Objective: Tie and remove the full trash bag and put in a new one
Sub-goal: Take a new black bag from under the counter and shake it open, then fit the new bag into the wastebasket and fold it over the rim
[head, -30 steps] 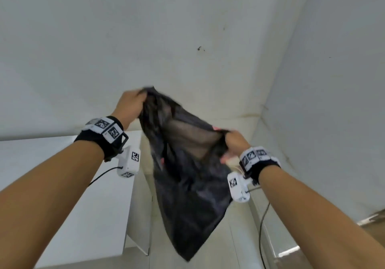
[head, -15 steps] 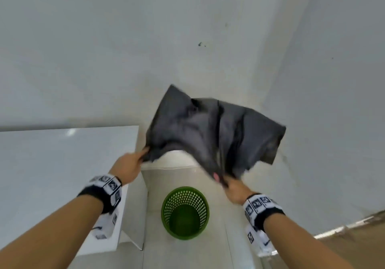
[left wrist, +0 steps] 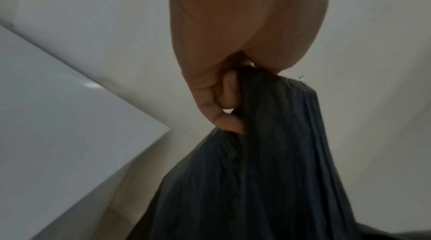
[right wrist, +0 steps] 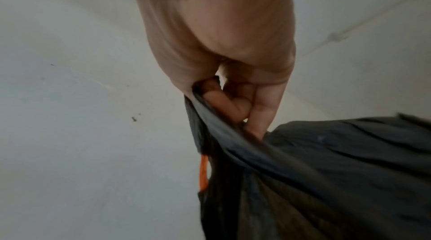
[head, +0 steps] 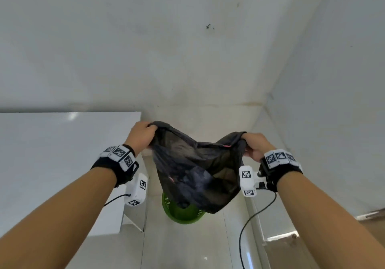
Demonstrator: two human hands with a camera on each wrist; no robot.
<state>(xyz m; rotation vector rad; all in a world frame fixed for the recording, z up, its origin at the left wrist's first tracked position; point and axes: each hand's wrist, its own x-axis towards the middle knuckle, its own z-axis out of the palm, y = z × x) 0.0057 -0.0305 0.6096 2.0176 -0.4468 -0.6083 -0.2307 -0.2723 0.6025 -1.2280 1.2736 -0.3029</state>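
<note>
Both hands are raised in front of the person and hold a thin, dark grey plastic trash bag (head: 195, 170) open by its rim. On the left hand (head: 141, 136), the fingers (left wrist: 229, 94) are curled tightly round a bunched fold of the bag's upper edge, and the right hand (head: 255, 146) likewise clenches the opposite side of the rim, its fingers (right wrist: 224, 102) wrapped in the film next to a short orange strip (right wrist: 204, 172) on the bag. Between the two hands the mouth of the bag sags open, and its limp body hangs down in the air so that its lowest corner falls in front of a round, perforated green plastic waste basket (head: 181, 214), which stands on the pale tiled floor (head: 183, 245) close to the corner of the white walls (head: 145, 49). To the left of the basket, beneath the left forearm, stands a white table (head: 52, 154) with a glossy top.
</note>
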